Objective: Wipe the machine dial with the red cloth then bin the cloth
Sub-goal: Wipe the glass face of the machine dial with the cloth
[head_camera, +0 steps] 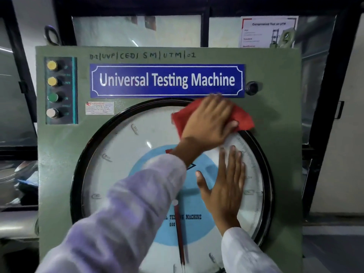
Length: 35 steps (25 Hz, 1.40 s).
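Note:
A large round dial (122, 170) with a black rim, white face, blue centre and red pointer fills the front of a green machine panel (59, 174). My left hand (206, 121) reaches across and presses a red cloth (244, 119) flat against the dial's upper right rim. The cloth's edges stick out on both sides of the hand. My right hand (226, 184) lies flat with fingers spread on the glass at the dial's right side, below the cloth, holding nothing.
A blue "Universal Testing Machine" plate (167, 80) sits above the dial. A column of push buttons (53, 89) is at the panel's upper left and a dark knob (252, 88) at the upper right. Windows and a paper notice (267, 32) are behind. No bin is in view.

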Each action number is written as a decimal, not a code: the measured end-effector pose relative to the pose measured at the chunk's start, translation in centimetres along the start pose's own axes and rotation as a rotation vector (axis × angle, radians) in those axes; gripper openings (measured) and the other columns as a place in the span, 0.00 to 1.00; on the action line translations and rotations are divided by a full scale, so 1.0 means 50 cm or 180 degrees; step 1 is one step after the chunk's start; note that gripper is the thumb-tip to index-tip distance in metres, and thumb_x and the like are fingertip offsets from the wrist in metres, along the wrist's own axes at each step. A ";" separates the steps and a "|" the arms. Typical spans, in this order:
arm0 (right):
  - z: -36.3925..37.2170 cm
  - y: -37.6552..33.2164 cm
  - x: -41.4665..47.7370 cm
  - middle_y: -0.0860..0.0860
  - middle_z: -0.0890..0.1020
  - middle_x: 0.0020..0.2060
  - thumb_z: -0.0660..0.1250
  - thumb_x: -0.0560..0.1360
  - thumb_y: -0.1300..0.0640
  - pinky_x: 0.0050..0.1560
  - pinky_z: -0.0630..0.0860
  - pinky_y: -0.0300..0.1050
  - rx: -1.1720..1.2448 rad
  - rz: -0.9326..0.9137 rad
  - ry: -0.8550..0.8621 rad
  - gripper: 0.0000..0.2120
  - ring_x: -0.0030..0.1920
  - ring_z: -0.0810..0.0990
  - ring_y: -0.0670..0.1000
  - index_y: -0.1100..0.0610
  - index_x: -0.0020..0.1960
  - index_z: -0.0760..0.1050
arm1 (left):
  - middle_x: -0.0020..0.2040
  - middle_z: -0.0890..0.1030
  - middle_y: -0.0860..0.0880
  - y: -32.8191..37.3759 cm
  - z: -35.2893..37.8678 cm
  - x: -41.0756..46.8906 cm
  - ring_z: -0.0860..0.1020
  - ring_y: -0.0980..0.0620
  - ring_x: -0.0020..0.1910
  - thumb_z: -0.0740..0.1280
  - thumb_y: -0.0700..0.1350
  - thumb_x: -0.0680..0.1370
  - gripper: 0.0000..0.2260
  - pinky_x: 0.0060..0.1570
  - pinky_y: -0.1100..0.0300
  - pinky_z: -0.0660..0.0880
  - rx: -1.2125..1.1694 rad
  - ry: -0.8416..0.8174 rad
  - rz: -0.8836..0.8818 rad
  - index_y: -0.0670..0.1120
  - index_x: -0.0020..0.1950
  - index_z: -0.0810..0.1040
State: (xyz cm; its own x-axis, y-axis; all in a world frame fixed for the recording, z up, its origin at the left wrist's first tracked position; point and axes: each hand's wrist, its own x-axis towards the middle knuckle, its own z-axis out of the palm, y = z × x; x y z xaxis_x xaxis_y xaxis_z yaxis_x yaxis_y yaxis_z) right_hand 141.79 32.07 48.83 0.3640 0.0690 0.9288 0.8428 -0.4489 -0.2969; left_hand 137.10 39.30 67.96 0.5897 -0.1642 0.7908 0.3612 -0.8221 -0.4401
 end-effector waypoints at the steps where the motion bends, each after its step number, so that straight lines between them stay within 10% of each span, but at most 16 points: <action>1: 0.000 -0.002 -0.006 0.61 0.59 0.86 0.54 0.83 0.29 0.86 0.56 0.60 -0.0007 0.0138 0.0016 0.44 0.87 0.56 0.60 0.61 0.85 0.59 | 0.70 0.80 0.41 0.035 0.011 0.010 0.73 0.39 0.74 0.57 0.58 0.86 0.26 0.80 0.46 0.58 0.0023 -0.0170 0.0387 0.40 0.73 0.76; 5: -0.003 0.004 -0.012 0.62 0.59 0.86 0.54 0.82 0.27 0.86 0.56 0.61 -0.0061 0.0256 0.0018 0.47 0.87 0.56 0.60 0.63 0.85 0.59 | 0.78 0.74 0.40 0.039 0.019 0.001 0.67 0.40 0.81 0.53 0.58 0.87 0.28 0.84 0.47 0.51 0.0225 -0.0325 0.0761 0.42 0.81 0.69; 15: -0.012 0.003 -0.011 0.61 0.54 0.87 0.53 0.83 0.28 0.87 0.48 0.58 -0.0065 0.0169 -0.0206 0.46 0.88 0.51 0.60 0.61 0.87 0.52 | 0.86 0.57 0.43 -0.265 -0.088 -0.402 0.53 0.43 0.86 0.51 0.61 0.86 0.34 0.85 0.44 0.48 0.0396 0.0469 -0.2406 0.44 0.86 0.53; 23: -0.029 -0.004 -0.008 0.63 0.52 0.87 0.52 0.83 0.29 0.87 0.46 0.59 -0.0159 0.0163 -0.0426 0.46 0.88 0.49 0.62 0.62 0.87 0.49 | 0.87 0.44 0.43 -0.277 -0.146 -0.435 0.45 0.44 0.87 0.63 0.76 0.73 0.58 0.83 0.41 0.47 -0.0238 -0.0570 -0.2123 0.44 0.86 0.39; 28: -0.051 -0.009 -0.003 0.64 0.53 0.86 0.54 0.81 0.31 0.87 0.50 0.63 0.0047 0.0234 -0.0614 0.47 0.88 0.50 0.62 0.63 0.87 0.50 | 0.84 0.64 0.44 -0.317 -0.218 -0.427 0.72 0.35 0.74 0.71 0.54 0.73 0.46 0.65 0.40 0.74 -0.0802 -0.0876 -0.2493 0.53 0.87 0.51; 35: -0.116 -0.093 0.026 0.62 0.49 0.87 0.68 0.80 0.35 0.86 0.51 0.65 0.0741 0.0801 -0.1160 0.49 0.88 0.47 0.62 0.62 0.87 0.51 | 0.65 0.80 0.40 -0.288 -0.306 -0.468 0.82 0.32 0.57 0.66 0.43 0.80 0.26 0.51 0.42 0.77 0.0130 -0.1145 -0.2574 0.46 0.78 0.65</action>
State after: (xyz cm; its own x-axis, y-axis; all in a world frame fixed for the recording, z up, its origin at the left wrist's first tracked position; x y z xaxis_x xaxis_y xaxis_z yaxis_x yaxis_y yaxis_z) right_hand 136.03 29.08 52.72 0.6473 0.3094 0.6966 0.7620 -0.2837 -0.5821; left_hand 107.03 46.66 62.30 0.3315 0.6458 0.6878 0.7873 -0.5910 0.1755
